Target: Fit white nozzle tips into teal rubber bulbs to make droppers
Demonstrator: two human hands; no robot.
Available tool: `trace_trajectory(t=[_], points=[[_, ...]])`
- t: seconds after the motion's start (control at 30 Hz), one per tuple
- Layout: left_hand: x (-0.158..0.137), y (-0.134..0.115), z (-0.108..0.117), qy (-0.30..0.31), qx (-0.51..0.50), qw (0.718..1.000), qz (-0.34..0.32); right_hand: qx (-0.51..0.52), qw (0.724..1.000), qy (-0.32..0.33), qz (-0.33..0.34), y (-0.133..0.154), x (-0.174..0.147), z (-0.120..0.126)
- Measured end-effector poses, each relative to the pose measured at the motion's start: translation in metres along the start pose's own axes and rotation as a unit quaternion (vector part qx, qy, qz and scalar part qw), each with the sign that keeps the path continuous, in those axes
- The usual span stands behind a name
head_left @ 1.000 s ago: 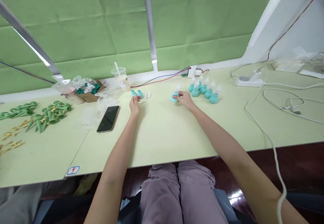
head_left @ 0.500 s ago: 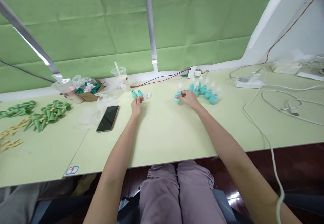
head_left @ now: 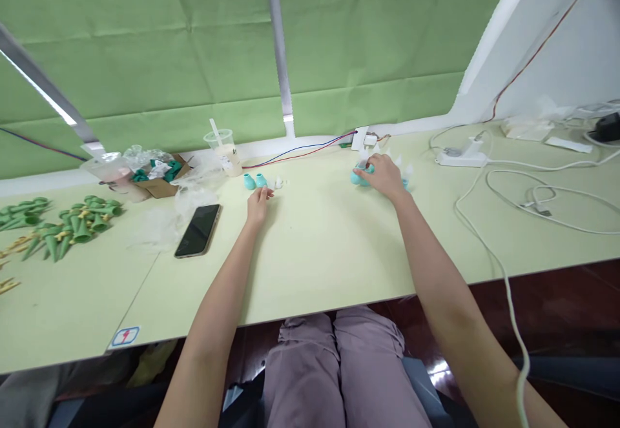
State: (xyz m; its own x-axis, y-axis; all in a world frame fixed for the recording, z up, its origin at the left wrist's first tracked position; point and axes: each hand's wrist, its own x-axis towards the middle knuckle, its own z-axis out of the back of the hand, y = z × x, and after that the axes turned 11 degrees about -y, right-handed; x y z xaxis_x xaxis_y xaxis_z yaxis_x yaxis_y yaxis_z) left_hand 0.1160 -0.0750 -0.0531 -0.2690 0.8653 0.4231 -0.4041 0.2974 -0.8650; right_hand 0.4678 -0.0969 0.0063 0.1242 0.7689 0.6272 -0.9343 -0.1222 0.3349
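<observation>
My right hand [head_left: 385, 175] is at the right-hand group, thumb and fingers closed on a small round-bellied teal bottle [head_left: 357, 177]. More teal bottles with white pointed tips stand behind and under that hand, partly hidden by it. My left hand [head_left: 258, 204] rests on the table with its fingers apart, holding nothing that shows. Just beyond its fingertips are two teal bottles without tips [head_left: 249, 182]. Some small white pieces [head_left: 278, 184] lie beside them, to the right of the left fingers.
A phone [head_left: 197, 230] lies left of my left arm. Behind it are crumpled clear plastic [head_left: 165, 221], a drink cup with a straw [head_left: 227, 153] and an open carton [head_left: 167, 184]. Green cone-shaped parts [head_left: 80, 224] lie farther left. A power strip [head_left: 462, 155] and white cables occupy the right.
My right hand has carried the teal bottle rightward to the group of tipped bottles. The left hand stays by the two untipped bottles. The view has shifted slightly.
</observation>
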Motion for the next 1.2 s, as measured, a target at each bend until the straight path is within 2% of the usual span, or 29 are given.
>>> trace_trajectory(t=[0.2,0.5,0.73,1.07,1.2], points=[[-0.001,0.001,-0.001,0.011,0.0,1.0,-0.002,-0.078,0.996,0.041,0.011,-0.002,-0.002,0.017],[-0.002,-0.001,-0.001,0.035,0.02,0.999,-0.013,-0.178,0.981,0.071,0.019,-0.003,-0.002,0.022],[-0.002,0.0,-0.003,0.05,0.036,0.998,-0.013,-0.206,0.973,0.102,0.025,-0.01,-0.002,0.019],[-0.002,0.001,-0.002,0.071,0.063,0.995,-0.015,-0.223,0.971,0.07,0.046,-0.016,-0.004,0.019],[-0.002,0.0,-0.002,0.072,0.061,0.995,-0.012,-0.181,0.982,0.016,0.05,-0.014,-0.004,0.02]])
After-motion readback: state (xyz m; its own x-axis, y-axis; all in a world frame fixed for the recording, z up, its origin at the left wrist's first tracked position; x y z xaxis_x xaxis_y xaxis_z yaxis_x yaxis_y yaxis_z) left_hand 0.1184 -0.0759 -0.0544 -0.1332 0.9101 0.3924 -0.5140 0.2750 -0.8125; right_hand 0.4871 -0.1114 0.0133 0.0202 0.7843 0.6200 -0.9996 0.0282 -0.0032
